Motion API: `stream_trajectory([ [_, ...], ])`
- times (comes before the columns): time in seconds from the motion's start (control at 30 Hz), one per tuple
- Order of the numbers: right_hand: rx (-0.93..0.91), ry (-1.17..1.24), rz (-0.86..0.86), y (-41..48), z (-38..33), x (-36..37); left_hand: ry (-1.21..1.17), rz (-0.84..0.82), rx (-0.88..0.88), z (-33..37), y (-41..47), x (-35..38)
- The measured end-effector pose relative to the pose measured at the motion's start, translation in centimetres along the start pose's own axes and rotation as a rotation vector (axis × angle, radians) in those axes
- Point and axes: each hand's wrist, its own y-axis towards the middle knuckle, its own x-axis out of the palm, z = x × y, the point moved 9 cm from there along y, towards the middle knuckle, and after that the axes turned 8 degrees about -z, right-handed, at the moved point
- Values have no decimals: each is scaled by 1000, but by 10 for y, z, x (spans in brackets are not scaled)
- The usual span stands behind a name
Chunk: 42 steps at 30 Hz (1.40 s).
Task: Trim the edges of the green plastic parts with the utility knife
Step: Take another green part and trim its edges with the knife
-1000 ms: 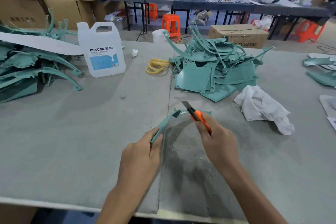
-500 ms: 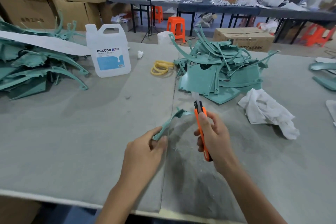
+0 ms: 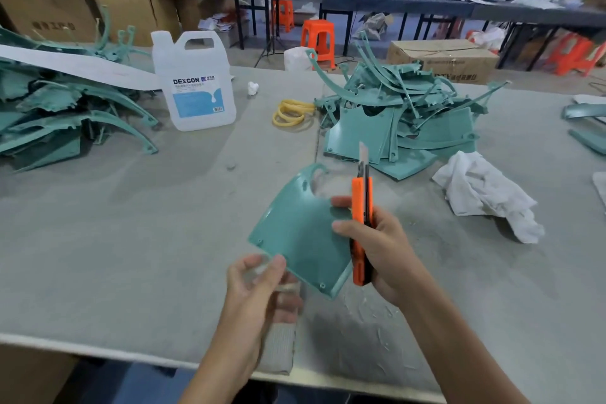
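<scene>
A flat green plastic part (image 3: 296, 233) with a curved hooked tip is held up over the table, its broad face toward me. My left hand (image 3: 259, 289) is blurred and pinches the part's lower left edge between thumb and fingers. In my right hand (image 3: 377, 246) the orange utility knife (image 3: 361, 226) stands upright, blade out and pointing away. That hand's thumb and a fingertip also press on the part's right side.
One pile of green parts (image 3: 400, 115) lies ahead and another pile (image 3: 59, 111) at the left. A white DEXCON jug (image 3: 193, 82), yellow bands (image 3: 290, 113) and a white rag (image 3: 485, 193) lie on the grey table (image 3: 131, 223). Plastic shavings are scattered under my hands.
The green part has turned from edge-on to face-on and now sits against the right hand's fingers. The knife has swung upright. My left hand has shifted to the part's lower edge.
</scene>
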Motion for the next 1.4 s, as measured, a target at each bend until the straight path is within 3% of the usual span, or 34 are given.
stream_trajectory([
  [0.1,26,-102,-90,-4,9,11,-16,-31,-104,-5,16,4],
  [0.27,-122,-583,65,-31,-5,-17,-129,108,22,17,38,-12],
  [0.47,-150,-846,57,-74,22,-9,-155,137,49,32,47,-8],
  [0.73,-183,-981,120,-78,13,-4,-160,163,60,42,39,1],
  [0.93,-197,-1042,269,-68,-9,-27,-107,167,86,49,32,-1],
  [1.23,-256,-1039,127,-79,0,7,-125,208,117,55,32,5],
  [1.4,-243,-929,307,-66,-13,-28,-145,159,87,55,26,9],
])
